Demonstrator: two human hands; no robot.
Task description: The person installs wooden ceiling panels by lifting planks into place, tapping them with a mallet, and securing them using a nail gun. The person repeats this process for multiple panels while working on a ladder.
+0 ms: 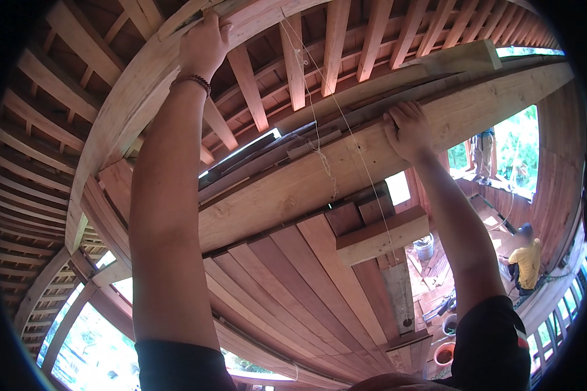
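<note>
Both of my bare arms are raised overhead. My left hand (205,44), with a dark beaded bracelet at the wrist, is closed on a long pale roof beam (127,98) at the upper left. Farther right, my right hand (407,130) hooks its fingers over the top edge of a broad wooden beam (274,192); the fingertips are partly hidden behind that edge. A thin string (336,104) hangs from the roof beam between my hands and crosses the broad beam. Several loose boards (287,146) lie behind the broad beam's top edge.
Rafters (336,45) run under the roof boards above. Below are a plank wall (293,280) and a short projecting wood block (385,236). At lower right, a person in a yellow shirt (527,260) is near buckets (445,353); another person (484,153) stands at a window opening.
</note>
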